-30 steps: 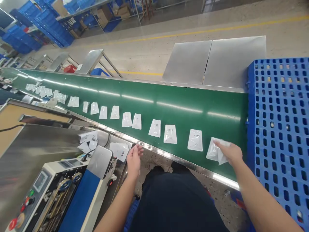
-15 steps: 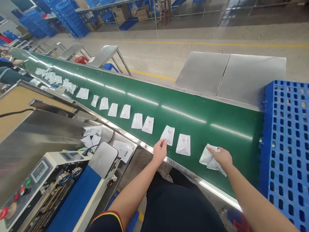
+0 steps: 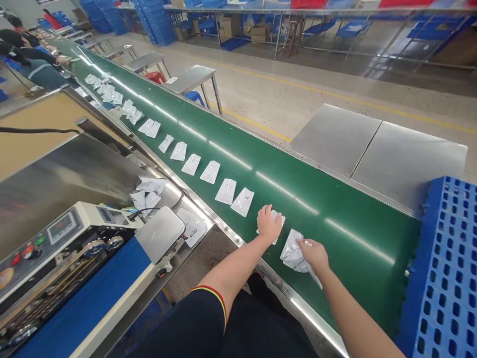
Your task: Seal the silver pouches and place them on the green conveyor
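Note:
My left hand (image 3: 269,224) is over a white pouch (image 3: 276,219) on the green conveyor belt (image 3: 238,149), its fingers bent onto the pouch and covering most of it. In my right hand (image 3: 313,256) are several overlapping white pouches (image 3: 292,249), pinched at their right side and low over the belt or touching it; one hangs tilted below the fingers. Left of my left hand, a single white pouch (image 3: 242,202) with a small dark slot mark lies flat. Several more pouches run in a row up the belt, bunching into overlapping groups at the far end.
A blue perforated crate (image 3: 443,268) stands at the belt's right end. Metal tables (image 3: 331,134) adjoin its far edge. On the left are a machine with a control panel (image 3: 61,226) and blue band, and loose pouches (image 3: 192,226). Co-workers (image 3: 40,67) sit far left.
My right hand has moved left with its pouches to where another pouch lay, and the bunch looks bigger. My left hand has gone from a pouch's edge to over it. The view has turned.

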Motion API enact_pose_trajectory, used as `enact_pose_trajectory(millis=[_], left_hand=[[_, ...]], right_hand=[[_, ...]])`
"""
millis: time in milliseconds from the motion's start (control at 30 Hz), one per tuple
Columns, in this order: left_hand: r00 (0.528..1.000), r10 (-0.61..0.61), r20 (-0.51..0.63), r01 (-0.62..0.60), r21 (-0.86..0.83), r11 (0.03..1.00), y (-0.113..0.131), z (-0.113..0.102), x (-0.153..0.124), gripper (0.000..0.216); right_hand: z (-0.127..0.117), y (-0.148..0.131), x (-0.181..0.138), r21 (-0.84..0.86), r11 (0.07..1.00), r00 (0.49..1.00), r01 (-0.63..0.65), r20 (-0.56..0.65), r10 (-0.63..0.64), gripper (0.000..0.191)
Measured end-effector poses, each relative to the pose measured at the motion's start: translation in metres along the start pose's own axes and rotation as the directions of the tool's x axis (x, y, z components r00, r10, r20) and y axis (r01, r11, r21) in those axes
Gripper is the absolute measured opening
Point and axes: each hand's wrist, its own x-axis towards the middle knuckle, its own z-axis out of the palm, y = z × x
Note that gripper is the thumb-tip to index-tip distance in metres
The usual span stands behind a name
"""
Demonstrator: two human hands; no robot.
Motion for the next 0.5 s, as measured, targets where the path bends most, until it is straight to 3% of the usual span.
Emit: enact_pose_trajectory(millis=[67,133,267,333,400,500], left_hand=[[0.999,-0.054,0.005,0.054,0.020,0.998,0.001,0.006,0.002,0.059],[0.991,-0.094,0.090,0.091,0.038,0.995,0.000,0.011,0.003,0.064],[0.951,-0.132,0.279,0.136,0.005,0.991,-0.002,0.013,0.000,0.030],[0.952,-0.084,0.296,0.102,-0.045,0.994,-0.004,0.007,-0.004,0.020],[0.958,-0.041,0.282,0.068,-0.088,0.994,-0.009,-0.007,-0.008,0.021],[0.976,-0.051,0.210,0.072,-0.092,0.993,-0.024,-0.044,-0.006,0.028]], right_hand=[[-0.002,0.003,-0.012,0.004,0.998,0.997,0.067,0.024,-0.067,0.046],[-0.009,0.017,-0.032,0.049,0.990,0.991,0.134,0.019,-0.135,0.048],[-0.027,0.053,-0.074,0.177,0.955,0.968,0.238,-0.120,-0.219,0.054],[-0.034,0.060,-0.081,0.215,0.954,0.977,0.209,-0.089,-0.194,0.053],[-0.036,0.051,-0.076,0.262,0.954,0.987,0.149,0.014,-0.158,0.052],[-0.023,0.004,-0.049,0.323,0.935,0.979,0.146,0.089,-0.184,0.062]])
